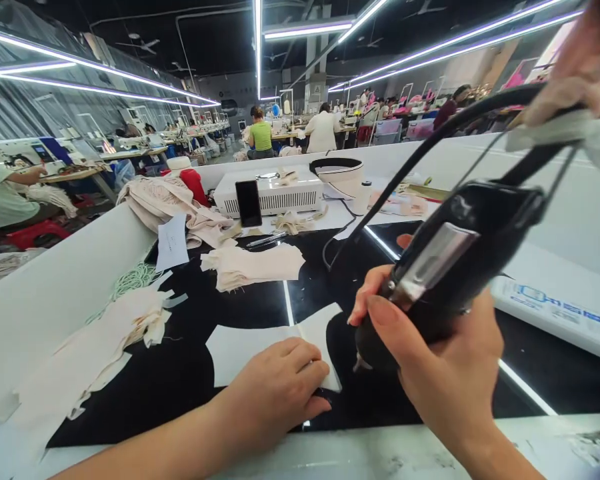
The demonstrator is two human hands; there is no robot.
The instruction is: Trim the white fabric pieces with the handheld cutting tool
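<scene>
On the glossy black work surface (pixel 190 373) lies a white shaped piece (pixel 245 347), with my left hand (pixel 280 387) on its right part. The fingers of that hand are curled together over something I cannot make out. My right hand (pixel 440 373) is wrapped round a black handheld tool (pixel 460 247), tilted and held just right of the white piece. A small metal tip shows at the tool's lower end, and a black cable runs from its upper part. Further back is a stack of cream fabric pieces (pixel 260 263).
At the left lie more cream pieces (pixel 95 340), green cord (pixel 133 280) and a paper slip (pixel 173 243). A phone (pixel 249 203) leans on a white vented box (pixel 290 197). A white box (pixel 560 307) is at right. People work at machines beyond.
</scene>
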